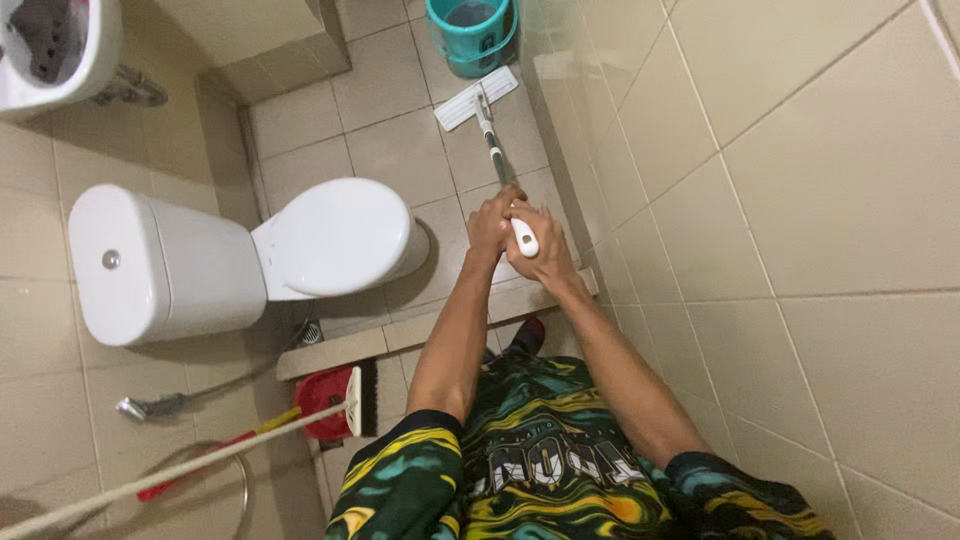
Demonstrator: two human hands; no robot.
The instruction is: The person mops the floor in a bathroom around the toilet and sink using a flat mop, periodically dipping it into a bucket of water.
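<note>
Both my hands grip the handle of a flat mop (478, 97) whose white rectangular head rests on the beige floor tiles ahead of me. My left hand (492, 217) wraps the shaft just below the handle's top. My right hand (535, 248) closes over the white end grip. The mop head lies next to a teal bucket (472, 33) standing by the tiled wall.
A white toilet (235, 255) with its lid down sits to the left. A sink (55, 50) is at the upper left. A red dustpan (325, 400) and a broom (190, 465) lean at the lower left near a spray hose (150, 407). The tiled wall (790, 200) fills the right.
</note>
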